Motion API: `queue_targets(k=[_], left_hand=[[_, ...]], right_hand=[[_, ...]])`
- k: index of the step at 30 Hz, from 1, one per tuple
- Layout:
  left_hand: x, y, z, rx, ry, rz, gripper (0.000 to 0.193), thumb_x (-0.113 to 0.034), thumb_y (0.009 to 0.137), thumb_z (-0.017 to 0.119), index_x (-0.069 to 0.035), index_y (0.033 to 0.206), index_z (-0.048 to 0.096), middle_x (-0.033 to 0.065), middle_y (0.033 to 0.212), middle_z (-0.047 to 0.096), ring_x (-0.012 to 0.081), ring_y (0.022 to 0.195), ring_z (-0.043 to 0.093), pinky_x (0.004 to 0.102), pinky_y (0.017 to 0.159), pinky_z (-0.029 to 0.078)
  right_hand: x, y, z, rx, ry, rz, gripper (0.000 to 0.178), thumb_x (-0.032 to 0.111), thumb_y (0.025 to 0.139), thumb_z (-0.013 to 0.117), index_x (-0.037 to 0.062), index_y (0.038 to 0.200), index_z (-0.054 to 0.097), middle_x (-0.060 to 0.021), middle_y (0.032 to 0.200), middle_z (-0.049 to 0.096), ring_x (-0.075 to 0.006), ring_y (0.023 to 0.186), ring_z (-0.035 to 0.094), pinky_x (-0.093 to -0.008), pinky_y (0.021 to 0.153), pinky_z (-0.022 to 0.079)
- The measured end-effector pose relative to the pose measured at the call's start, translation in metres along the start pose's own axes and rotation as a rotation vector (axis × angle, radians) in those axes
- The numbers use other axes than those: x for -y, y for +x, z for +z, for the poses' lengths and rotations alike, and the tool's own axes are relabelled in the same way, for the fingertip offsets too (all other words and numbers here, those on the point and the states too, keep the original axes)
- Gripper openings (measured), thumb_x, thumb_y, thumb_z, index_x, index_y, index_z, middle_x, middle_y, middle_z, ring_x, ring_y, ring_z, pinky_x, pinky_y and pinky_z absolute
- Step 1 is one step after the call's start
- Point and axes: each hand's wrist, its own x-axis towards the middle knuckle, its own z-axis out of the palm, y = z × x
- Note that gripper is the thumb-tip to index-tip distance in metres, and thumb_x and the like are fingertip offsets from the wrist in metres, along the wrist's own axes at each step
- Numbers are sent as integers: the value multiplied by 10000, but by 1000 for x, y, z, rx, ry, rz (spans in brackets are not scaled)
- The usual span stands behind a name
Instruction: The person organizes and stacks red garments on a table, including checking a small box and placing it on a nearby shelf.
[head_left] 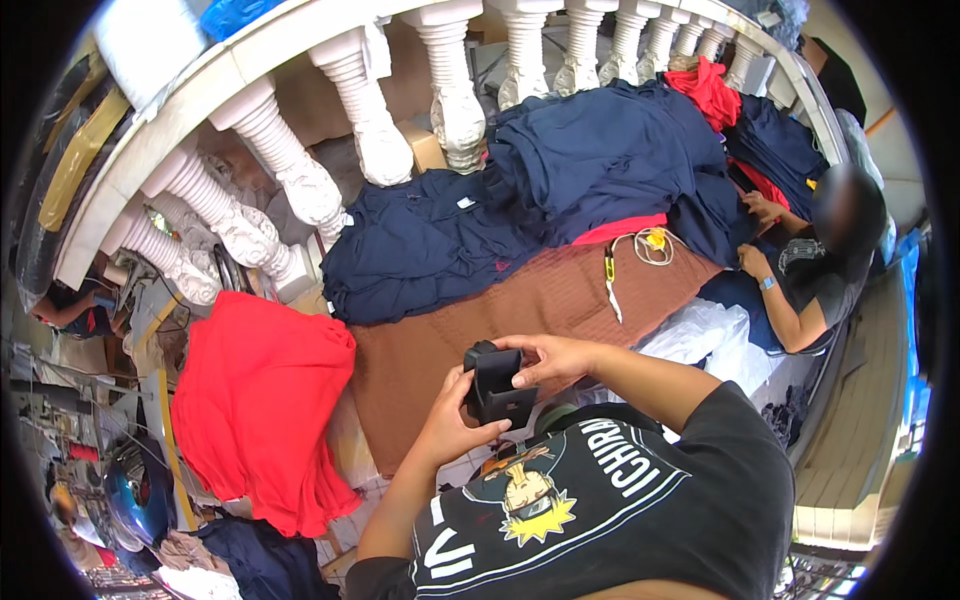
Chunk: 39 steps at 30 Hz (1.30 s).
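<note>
Red cloth (265, 400) lies at frame left; just below centre, the left hand (447, 428) grips a boxy black device (493, 388), the right hand (552, 358) clasping its upper right. Handling it seems the step; any next move calls for steady support.

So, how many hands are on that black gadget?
2: the left hand is on the left side of the black gadget, its thumb near the lower edge; the right hand is at its upper right. Some fingers are partly hidden.
</note>
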Motion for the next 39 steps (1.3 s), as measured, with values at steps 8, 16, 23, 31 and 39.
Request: queue_targets(k=[8,16,23,31,39], left_hand=[[14,32,12,-85,-303,36,741,-159,677,739,29,1287,362,124,1268,351,231,1214,367,354,1009,324],[19,48,21,-206,-329,-73,793,-215,684,724,20,1323,318,130,1309,325,237,1230,356,363,1022,302],[27,55,21,-323,-437,-139,805,-220,684,720,15,1332,306,138,1318,337,234,1240,349,363,1027,290],[86,46,-33,-654,193,-443,726,-213,659,725,20,1250,372,190,1174,472,313,1139,436,380,959,362],[157,45,-73,-505,830,-509,693,-233,627,750,-51,1211,425,145,1127,501,323,1052,484,414,858,417]], right_hand=[[-8,1,-31,-139,-71,-88,531,166,842,618,7,1292,385,-91,1196,512,-155,1106,474,-311,954,370],[-14,8,-59,-103,11,-117,469,160,867,583,-13,1264,404,-71,1152,534,-155,1058,514,-306,928,400],[-28,46,-86,-16,131,-51,287,144,871,579,13,1117,508,-36,1030,580,-108,945,547,-261,850,438],[-32,105,-81,-310,-535,-62,119,122,814,614,63,918,604,-30,870,622,-162,822,595,-302,730,469],[-85,135,-62,-381,-1562,-109,119,106,736,543,101,841,598,-68,840,582,-238,853,571,-365,730,434]])
